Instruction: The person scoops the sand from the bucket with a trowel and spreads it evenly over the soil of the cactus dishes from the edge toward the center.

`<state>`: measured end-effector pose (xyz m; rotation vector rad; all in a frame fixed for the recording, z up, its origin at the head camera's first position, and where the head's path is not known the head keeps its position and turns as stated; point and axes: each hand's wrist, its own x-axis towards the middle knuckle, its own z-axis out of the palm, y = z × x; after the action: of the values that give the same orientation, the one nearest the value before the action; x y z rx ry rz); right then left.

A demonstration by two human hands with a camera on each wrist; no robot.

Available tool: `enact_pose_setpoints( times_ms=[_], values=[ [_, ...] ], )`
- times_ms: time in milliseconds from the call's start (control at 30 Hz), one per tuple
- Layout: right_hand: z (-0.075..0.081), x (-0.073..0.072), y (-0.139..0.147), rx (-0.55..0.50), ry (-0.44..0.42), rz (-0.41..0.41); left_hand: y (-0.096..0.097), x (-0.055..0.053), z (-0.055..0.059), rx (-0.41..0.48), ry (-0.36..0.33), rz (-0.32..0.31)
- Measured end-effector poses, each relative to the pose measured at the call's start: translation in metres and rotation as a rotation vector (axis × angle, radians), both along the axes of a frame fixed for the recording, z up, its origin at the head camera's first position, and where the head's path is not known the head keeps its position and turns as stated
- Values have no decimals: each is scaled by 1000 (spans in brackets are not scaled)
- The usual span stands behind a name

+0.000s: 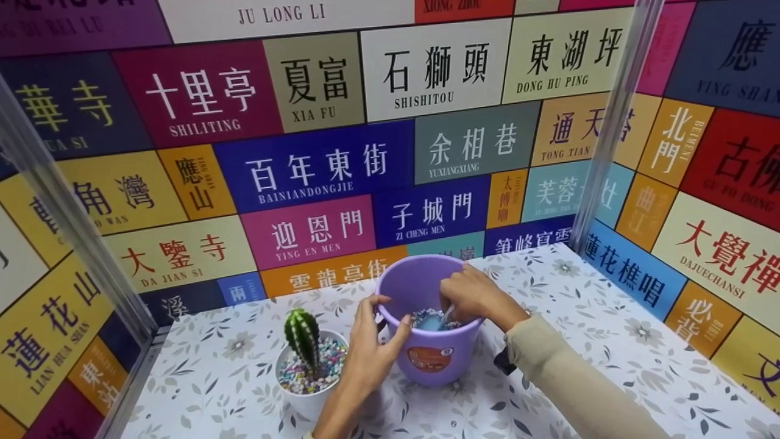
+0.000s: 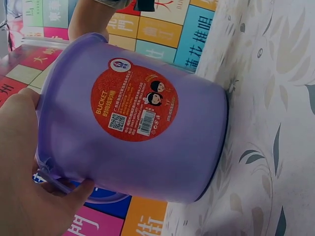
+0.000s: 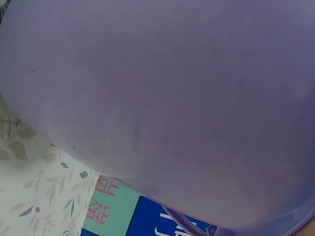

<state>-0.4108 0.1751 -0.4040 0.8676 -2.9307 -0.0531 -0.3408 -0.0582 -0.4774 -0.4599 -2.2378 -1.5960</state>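
A purple plastic bucket (image 1: 439, 360) with a round red label (image 2: 135, 101) stands on the table, pebbles (image 1: 461, 323) at its bottom. My left hand (image 1: 368, 344) holds the bucket's left rim, its thumb near the handle joint in the left wrist view. Inside the bucket, my right hand (image 1: 472, 294) grips the handle of a pale blue scoop (image 1: 431, 322), whose bowl lies among the pebbles. The bucket's wall (image 3: 162, 103) fills most of the right wrist view and hides the scoop there. Left of my left hand, a green cactus (image 1: 302, 335) stands upright in a white pot (image 1: 308, 399).
Colourful multicoloured gravel (image 1: 329, 353) covers the top of the cactus pot. A white floral-patterned cloth (image 1: 609, 366) spreads over the table. Panels of coloured name signs (image 1: 317, 167) rise behind and on both sides, with clear corner strips (image 1: 615, 122) between them.
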Motion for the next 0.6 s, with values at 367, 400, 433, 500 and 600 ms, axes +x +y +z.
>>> enact_pose_setpoints(
  times_ms=[367, 400, 433, 500, 600],
  values=[
    [0, 0, 3, -114, -88, 29, -2, 0, 4, -4, -3, -14],
    [0, -1, 4, -122, -95, 31, -3, 0, 3, -1, -6, -16],
    [0, -1, 4, -128, -99, 35, -3, 0, 4, 2, -10, -17],
    [-1, -1, 5, -146, -108, 27, -3, 1, 4, 6, -21, -22],
    [0, -1, 7, -170, -131, -1, -2, 2, 4, 1, -32, -30]
  ],
)
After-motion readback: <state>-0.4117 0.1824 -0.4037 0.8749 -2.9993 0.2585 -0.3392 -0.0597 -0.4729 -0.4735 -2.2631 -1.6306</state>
